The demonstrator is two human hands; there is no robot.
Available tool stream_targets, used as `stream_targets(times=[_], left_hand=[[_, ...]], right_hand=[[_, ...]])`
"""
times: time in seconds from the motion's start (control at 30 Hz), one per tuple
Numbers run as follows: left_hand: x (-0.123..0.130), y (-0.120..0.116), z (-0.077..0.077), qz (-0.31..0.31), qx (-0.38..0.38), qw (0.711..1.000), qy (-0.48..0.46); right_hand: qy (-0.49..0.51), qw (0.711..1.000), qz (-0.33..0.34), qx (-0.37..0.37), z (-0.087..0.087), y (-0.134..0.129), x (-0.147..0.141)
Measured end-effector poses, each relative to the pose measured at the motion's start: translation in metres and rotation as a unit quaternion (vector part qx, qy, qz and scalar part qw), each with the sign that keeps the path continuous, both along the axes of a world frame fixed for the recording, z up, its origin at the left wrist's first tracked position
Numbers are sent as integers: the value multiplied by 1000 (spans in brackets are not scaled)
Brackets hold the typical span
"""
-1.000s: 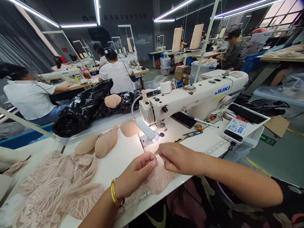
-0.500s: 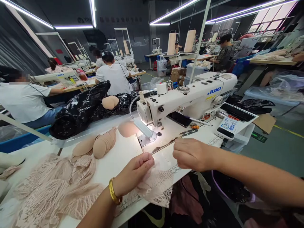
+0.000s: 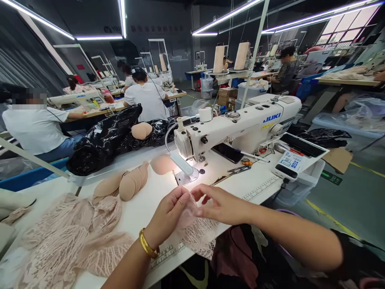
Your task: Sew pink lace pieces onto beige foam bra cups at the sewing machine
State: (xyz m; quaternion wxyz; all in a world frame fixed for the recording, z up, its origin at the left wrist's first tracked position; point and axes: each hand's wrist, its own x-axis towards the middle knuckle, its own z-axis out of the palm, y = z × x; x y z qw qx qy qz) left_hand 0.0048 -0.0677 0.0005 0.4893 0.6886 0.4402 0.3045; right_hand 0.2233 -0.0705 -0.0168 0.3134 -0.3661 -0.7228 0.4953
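Note:
My left hand (image 3: 168, 214), with a gold bangle at the wrist, pinches the top of a pale pink lace piece (image 3: 200, 237) at the table's front edge. My right hand (image 3: 219, 204) touches the same piece from the right, its thumb and forefinger near the left fingertips and its fingers partly curled. The lace hangs below both hands, over the printed ruler strip. Just behind them stands a white sewing machine (image 3: 240, 120), its needle area lit. A pile of pink lace (image 3: 63, 237) lies on the left, with stacked beige cups (image 3: 134, 182) behind it.
A phone (image 3: 227, 152), thread snips (image 3: 239, 169) and a white power bank (image 3: 284, 170) lie right of the needle. Black plastic bags (image 3: 105, 136) sit behind the table, a beige cup on top. Several people work at other machines.
My right hand has moved left and down from beside the machine bed to the lace at my left hand. Its closed fingers have loosened. The view has shifted slightly.

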Motion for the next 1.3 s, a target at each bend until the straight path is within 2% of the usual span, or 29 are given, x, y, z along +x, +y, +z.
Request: stream_targets(times=[0.1,0.17,0.23,0.3,0.43,0.57,0.63,0.7,0.93,1.13,1.3], left_hand=[[-10,2,3,39,42,998,37],[-18,5,4,73,17,997,33],[-23,7,2,53,-34,998,10],[-23,7,0,2,-58,998,9],[-18,6,-2,-26,-90,995,18],[-26,9,-1,-91,-183,977,-55],[-30,11,-2,-130,-201,969,-62],[-30,12,-3,-143,-209,966,-60],[-16,11,-5,-70,-184,978,-72],[-20,8,-4,-69,-185,976,-95],[-19,5,-3,-42,-213,968,-129]], right_hand=[[117,990,-28,-73,-8,10,-25],[182,974,-33,-133,-10,17,-29],[214,960,-32,-177,-11,21,-28],[219,956,-44,-190,-11,21,-29],[223,960,-83,-150,-13,20,-30],[243,948,-195,-60,-18,27,-21],[260,938,-222,-57,-21,29,-16],[268,935,-217,-81,-22,28,-15],[276,935,-193,-115,-16,18,-27],[293,933,-173,-122,-15,19,-28],[190,965,-176,-34,-16,21,-18]])
